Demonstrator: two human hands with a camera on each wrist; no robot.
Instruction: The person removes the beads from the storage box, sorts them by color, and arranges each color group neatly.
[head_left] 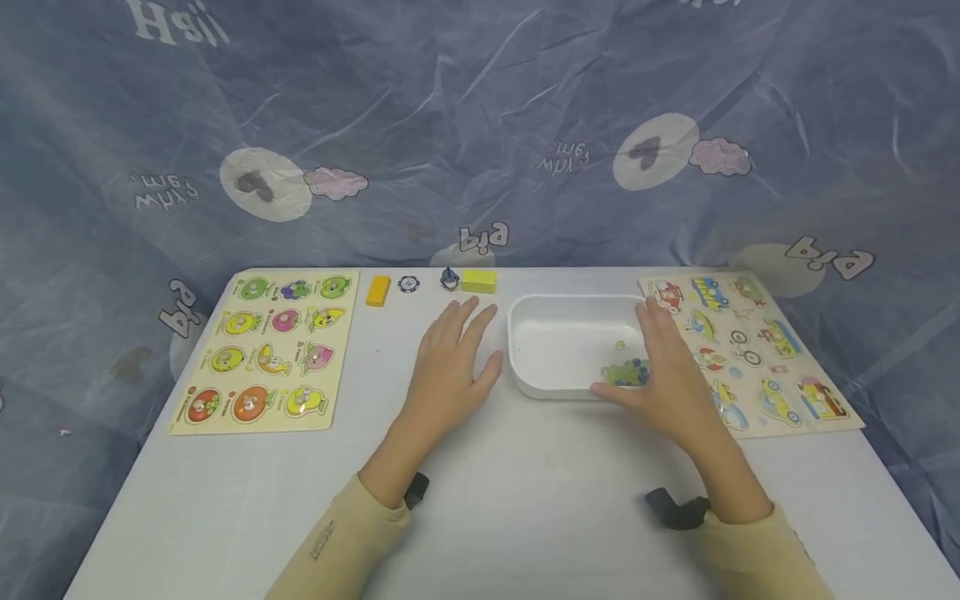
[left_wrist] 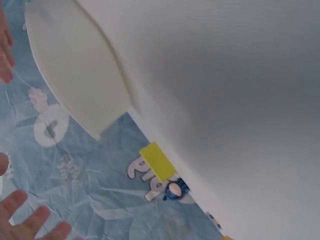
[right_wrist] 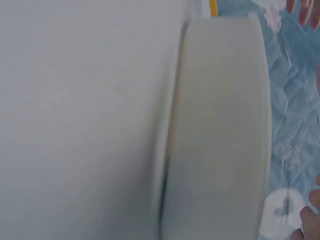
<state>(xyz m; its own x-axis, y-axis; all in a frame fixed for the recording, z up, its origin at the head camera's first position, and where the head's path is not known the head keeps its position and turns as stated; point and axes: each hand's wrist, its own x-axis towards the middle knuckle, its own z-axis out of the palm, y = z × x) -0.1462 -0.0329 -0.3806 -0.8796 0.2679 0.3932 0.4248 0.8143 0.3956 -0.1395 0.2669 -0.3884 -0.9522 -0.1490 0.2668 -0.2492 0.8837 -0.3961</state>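
A white plastic basin (head_left: 555, 389) stands on the table between my hands. Inside, toward its right end, lie a green and blue grape-like piece (head_left: 626, 372) and a small pale round piece (head_left: 620, 344). My right hand (head_left: 667, 375) hovers at the basin's right end with straight fingers, its thumb overlapping the front rim. To the left of the basin, my left hand (head_left: 453, 362) is held with spread, relaxed fingers and nothing in it. Both wrist views show the basin's outer side wall (left_wrist: 75, 65), with fingertips (right_wrist: 310, 220) at the frame edge.
A fruit puzzle board (head_left: 281, 358) lies at left, a vehicle puzzle board (head_left: 780, 367) at right, partly behind my right hand. Along the back edge sit an orange block (head_left: 378, 291), a poker chip (head_left: 408, 284), a small dark figurine (head_left: 449, 278) and a yellow block (head_left: 478, 281).
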